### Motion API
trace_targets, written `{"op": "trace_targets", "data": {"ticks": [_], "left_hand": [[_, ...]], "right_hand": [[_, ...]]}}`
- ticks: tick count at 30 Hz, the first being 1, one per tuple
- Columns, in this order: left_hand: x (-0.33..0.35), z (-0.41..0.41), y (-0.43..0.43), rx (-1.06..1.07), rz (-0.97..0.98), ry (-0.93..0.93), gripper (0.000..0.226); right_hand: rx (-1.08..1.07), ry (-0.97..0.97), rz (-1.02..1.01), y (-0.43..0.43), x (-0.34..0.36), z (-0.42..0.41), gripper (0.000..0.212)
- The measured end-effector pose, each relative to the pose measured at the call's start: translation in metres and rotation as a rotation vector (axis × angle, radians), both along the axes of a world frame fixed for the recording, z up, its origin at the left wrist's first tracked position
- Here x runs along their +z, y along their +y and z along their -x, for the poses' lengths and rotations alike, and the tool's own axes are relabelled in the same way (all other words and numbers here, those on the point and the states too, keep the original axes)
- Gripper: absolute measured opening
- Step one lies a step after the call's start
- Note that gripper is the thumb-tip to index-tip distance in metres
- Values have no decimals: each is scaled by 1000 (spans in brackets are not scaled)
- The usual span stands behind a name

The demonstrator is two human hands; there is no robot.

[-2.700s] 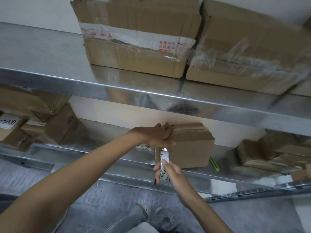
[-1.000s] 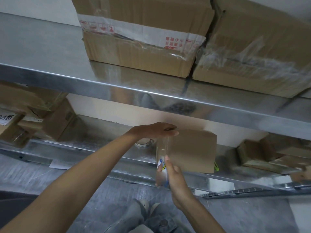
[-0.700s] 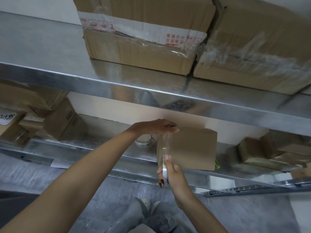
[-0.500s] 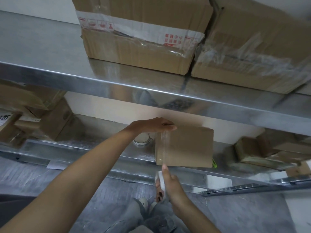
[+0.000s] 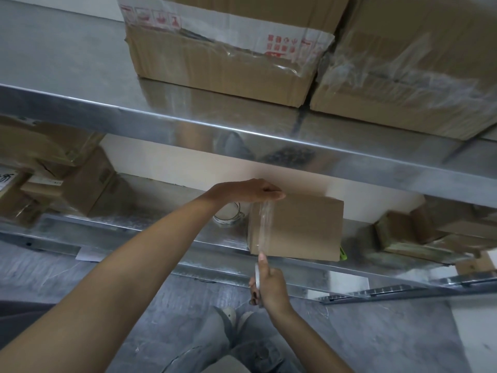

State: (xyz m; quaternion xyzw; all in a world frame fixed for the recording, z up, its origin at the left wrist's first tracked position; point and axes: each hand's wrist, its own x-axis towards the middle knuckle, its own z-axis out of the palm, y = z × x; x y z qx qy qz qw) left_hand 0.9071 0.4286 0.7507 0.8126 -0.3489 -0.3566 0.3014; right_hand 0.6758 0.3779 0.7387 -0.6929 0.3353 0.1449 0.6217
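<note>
A small cardboard box (image 5: 304, 227) stands at the front edge of the lower steel shelf (image 5: 161, 232). My left hand (image 5: 247, 191) lies flat on the box's top left edge, fingers straight, pressing it. A strip of clear tape (image 5: 265, 224) runs down the box's left front face. Below the box, my right hand (image 5: 269, 285) grips a tape roll (image 5: 257, 278), seen edge-on, with the forefinger stretched up toward the box's bottom edge.
Two large taped cartons (image 5: 223, 41) (image 5: 411, 65) sit on the upper steel shelf (image 5: 80, 71). Smaller boxes (image 5: 67, 184) (image 5: 435, 232) flank the lower shelf. Another tape roll (image 5: 228, 218) lies behind the box, a green pen-like thing (image 5: 343, 255) at its right. My legs show below.
My right hand has drawn the tape roll down from the box's front face to below its bottom edge, laying a strip of tape. My left hand stays on top.
</note>
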Motion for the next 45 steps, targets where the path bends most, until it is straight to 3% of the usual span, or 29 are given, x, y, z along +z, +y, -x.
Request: {"op": "trace_targets", "data": {"ticks": [4, 10, 12, 15, 18, 26, 34, 39, 42, 45], "left_hand": [[2, 0, 1, -1, 35, 52, 47], [12, 8, -2, 88, 31, -119, 50], [6, 11, -4, 121, 28, -369, 46], [-19, 28, -16, 188, -69, -937, 42], [-29, 47, -23, 190, -61, -1113, 37], [-43, 71, -2, 114, -53, -879, 72], [-27, 62, -3, 2, -240, -714, 71], [-40, 74, -1, 180, 61, -710, 69], [-41, 72, 3, 209, 97, -714, 61], [-40, 66, 10, 129, 82, -581, 62]], "right_hand": [[-11, -10, 37, -2, -8, -3, 69], [-27, 3, 30, -2, -13, -14, 69], [-4, 13, 35, -6, -11, -19, 69], [35, 40, 15, -9, -4, -30, 68], [10, 105, -64, -12, 2, -42, 66], [59, 172, -121, -20, 3, -47, 67], [17, 186, -183, -16, 9, -57, 64], [98, 255, -181, -25, 10, -55, 64], [86, 241, -196, -24, 8, -57, 65], [75, 239, -208, -23, 7, -59, 65]]}}
